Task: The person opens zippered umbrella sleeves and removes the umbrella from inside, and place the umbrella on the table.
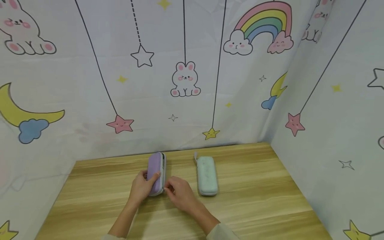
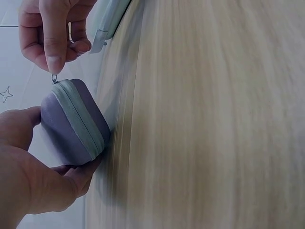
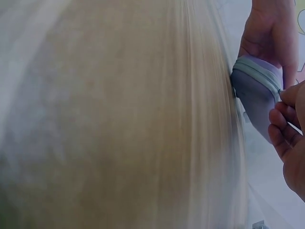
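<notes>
A purple zip case [image 1: 154, 163] stands tilted on its side near the back of the wooden table, its pale zip band [image 2: 80, 119] facing right in the head view. Toward the case's far end, the zip edge looks parted; what lies inside is hidden. My left hand [image 1: 141, 186] grips the case from the left, thumb on its upper face. At the near end, my right hand [image 1: 181, 195] pinches the small metal zip pull [image 2: 54, 78] between thumb and fingertips. Both hands also appear around the case in the right wrist view.
To the right of the hands lies a mint green zip case [image 1: 207, 176] with a wrist loop [image 1: 196, 156] at its far end. Behind the wooden table [image 1: 255, 186] hangs a white cloth [image 1: 156, 100] printed with stars and rabbits, which also covers the right side.
</notes>
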### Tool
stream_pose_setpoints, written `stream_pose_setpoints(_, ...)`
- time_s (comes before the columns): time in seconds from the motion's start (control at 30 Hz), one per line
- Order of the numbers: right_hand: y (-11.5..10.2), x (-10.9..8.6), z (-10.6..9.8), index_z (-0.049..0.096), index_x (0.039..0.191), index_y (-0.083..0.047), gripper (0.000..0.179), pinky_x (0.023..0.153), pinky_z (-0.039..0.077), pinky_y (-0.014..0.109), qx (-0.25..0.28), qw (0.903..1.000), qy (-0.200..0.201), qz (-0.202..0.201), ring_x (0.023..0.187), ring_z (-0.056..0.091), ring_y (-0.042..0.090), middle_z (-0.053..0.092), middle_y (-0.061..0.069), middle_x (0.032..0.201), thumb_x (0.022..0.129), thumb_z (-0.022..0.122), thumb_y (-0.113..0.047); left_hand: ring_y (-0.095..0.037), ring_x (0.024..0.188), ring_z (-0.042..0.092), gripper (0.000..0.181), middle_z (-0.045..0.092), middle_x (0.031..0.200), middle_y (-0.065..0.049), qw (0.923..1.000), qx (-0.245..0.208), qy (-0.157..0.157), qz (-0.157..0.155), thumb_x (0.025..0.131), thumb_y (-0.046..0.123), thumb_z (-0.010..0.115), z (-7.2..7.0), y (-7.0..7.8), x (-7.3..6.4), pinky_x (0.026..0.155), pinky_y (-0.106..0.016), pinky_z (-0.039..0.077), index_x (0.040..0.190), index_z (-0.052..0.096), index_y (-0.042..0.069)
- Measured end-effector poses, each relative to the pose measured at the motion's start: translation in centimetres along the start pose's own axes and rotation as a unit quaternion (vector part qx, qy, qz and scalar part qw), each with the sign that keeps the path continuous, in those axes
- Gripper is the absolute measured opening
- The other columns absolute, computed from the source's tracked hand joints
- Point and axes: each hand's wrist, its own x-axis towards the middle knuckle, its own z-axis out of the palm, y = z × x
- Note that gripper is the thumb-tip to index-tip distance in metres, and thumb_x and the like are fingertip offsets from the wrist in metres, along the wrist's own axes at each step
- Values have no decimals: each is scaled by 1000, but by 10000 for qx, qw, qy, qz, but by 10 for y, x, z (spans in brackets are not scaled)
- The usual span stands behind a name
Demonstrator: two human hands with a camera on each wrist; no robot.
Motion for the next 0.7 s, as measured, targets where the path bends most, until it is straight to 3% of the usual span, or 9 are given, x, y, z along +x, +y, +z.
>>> stream_pose_setpoints(0.7,-2,-3,1,65,89,-14,19,66,43,6,42,9999,39,-86,74,54,-4,62,-7,83,92,81,-4,-38,107,68,75,67,122,-33,10000,-9,26,-27,101,48,71,-1,7,-3,87,-49,58,137,53,-15)
